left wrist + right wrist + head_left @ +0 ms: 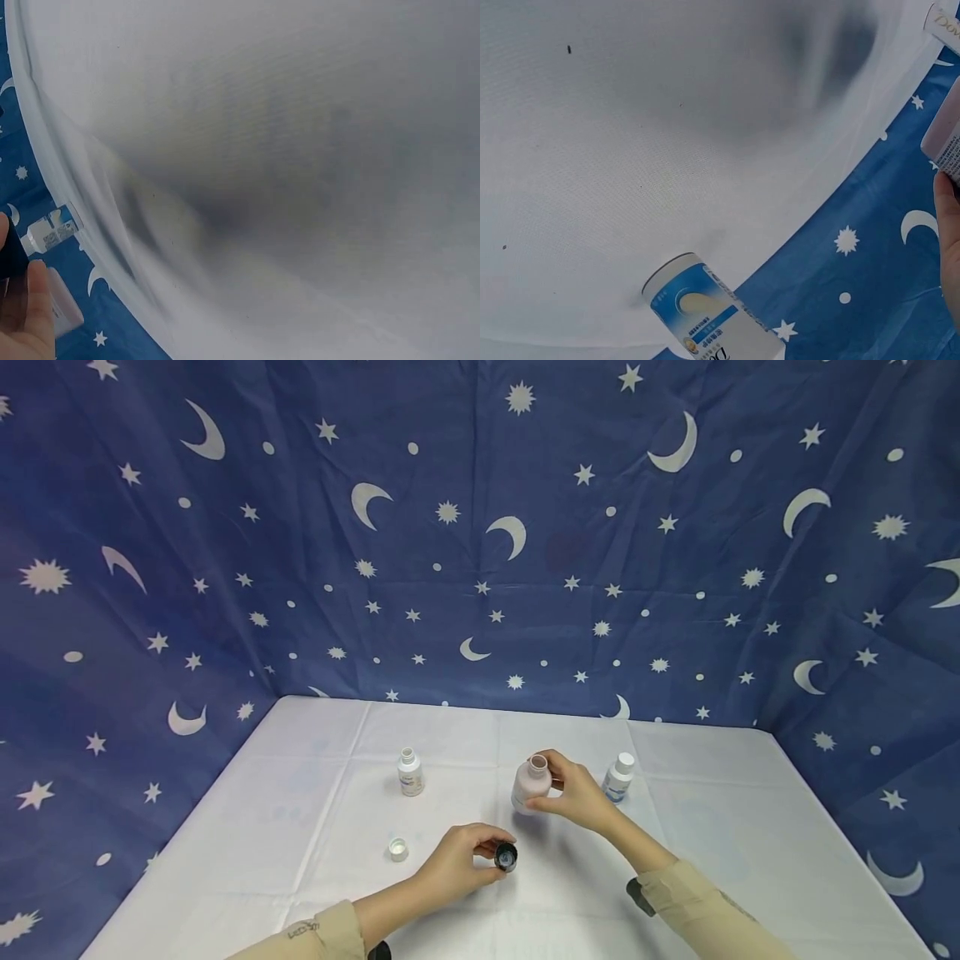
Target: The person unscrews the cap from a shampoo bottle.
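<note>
Near the table's middle, my left hand point(452, 865) pinches a black bottle cap point(506, 857), its hollow side facing the head camera. Just beyond it to the right, my right hand point(579, 795) grips a pale pink bottle point(528, 790) whose mouth is uncovered. In the left wrist view the cap point(10, 251) appears dark at the left edge, beside the fingers point(39, 296). The right wrist view catches only part of the pink bottle point(946, 142) and of the hand point(951, 232).
An uncapped white bottle point(410, 773) stands at the back left, with a white cap point(398, 849) lying nearer on the white cloth point(247, 827). Behind my right hand stands a capped white bottle point(618, 777) with a blue label. A star-and-moon curtain point(450, 585) surrounds the table.
</note>
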Motion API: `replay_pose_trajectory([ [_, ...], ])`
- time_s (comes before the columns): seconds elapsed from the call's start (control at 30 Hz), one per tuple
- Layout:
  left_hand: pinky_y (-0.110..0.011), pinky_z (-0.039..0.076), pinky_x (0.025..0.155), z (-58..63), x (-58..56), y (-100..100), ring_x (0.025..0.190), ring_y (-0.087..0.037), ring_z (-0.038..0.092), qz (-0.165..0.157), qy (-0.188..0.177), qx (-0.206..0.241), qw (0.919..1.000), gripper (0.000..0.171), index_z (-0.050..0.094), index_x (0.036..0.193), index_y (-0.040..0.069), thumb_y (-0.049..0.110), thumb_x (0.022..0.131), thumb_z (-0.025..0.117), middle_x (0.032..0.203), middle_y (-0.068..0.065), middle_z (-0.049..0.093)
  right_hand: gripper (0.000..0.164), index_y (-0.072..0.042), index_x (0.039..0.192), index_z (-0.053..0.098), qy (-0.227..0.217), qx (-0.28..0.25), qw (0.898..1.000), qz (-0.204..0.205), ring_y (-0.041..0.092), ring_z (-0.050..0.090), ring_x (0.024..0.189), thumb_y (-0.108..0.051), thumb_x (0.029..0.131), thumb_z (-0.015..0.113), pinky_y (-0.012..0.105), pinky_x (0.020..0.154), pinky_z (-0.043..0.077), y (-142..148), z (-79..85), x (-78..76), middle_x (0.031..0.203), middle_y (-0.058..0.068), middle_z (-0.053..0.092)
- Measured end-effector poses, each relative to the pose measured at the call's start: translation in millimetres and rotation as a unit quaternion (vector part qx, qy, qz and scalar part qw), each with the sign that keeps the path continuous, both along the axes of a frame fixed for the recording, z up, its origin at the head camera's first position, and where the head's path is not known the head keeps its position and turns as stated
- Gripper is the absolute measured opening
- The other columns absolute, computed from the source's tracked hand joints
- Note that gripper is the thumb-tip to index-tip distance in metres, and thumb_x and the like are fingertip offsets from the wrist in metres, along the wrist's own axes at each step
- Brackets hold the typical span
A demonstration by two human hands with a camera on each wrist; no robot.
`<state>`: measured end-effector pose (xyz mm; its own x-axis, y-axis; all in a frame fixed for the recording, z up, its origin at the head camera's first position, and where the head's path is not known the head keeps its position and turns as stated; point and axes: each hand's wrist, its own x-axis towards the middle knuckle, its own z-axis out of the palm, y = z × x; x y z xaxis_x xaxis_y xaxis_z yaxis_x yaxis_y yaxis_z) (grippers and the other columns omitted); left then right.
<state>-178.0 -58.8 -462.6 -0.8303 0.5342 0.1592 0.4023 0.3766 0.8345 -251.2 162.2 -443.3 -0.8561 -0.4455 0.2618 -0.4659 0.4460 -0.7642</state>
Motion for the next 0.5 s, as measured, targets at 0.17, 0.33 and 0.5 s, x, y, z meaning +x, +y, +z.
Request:
replay_pose_trajectory([
  [0.17, -0.017, 0.055, 0.080, -2.0, -4.6, 8.9, 0.088, -0.012, 0.066, 0.003, 0.002, 0.001, 1.0000, 0.036, 0.064, 0.108, -0.002, -0.004, 0.074, 0.075, 0.103, -0.010, 0.067, 0.056, 0.003, 0.120, 0.051, -0.012, -0.005, 1.000, 0.020, 0.036, 0.061, 0.109, -0.011, 0.074, 0.080, 0.039, 0.092, 0.053, -2.9, -5.5, -12.2, 0.117, 0.022, 0.060],
  [0.33, -0.018, 0.055, 0.078, -7.4, -8.5, 15.8, 0.087, -0.013, 0.066, -0.002, 0.007, 0.004, 1.0000, 0.034, 0.064, 0.106, -0.002, -0.004, 0.074, 0.075, 0.102, -0.009, 0.068, 0.058, 0.004, 0.122, 0.051, -0.021, -0.007, 0.999, 0.027, 0.036, 0.058, 0.113, -0.009, 0.073, 0.080, 0.039, 0.096, 0.050, -5.8, -11.4, -23.5, 0.119, 0.021, 0.059],
  [0.5, -0.020, 0.055, 0.079, -13.9, -8.2, 21.7, 0.088, -0.008, 0.063, -0.001, 0.009, -0.008, 0.9999, 0.033, 0.065, 0.105, 0.000, -0.002, 0.074, 0.075, 0.100, -0.006, 0.068, 0.061, 0.006, 0.124, 0.051, -0.016, 0.009, 1.000, 0.003, 0.036, 0.056, 0.113, -0.006, 0.072, 0.080, 0.040, 0.094, 0.052, -8.5, -13.1, -30.8, 0.120, 0.021, 0.058],
])
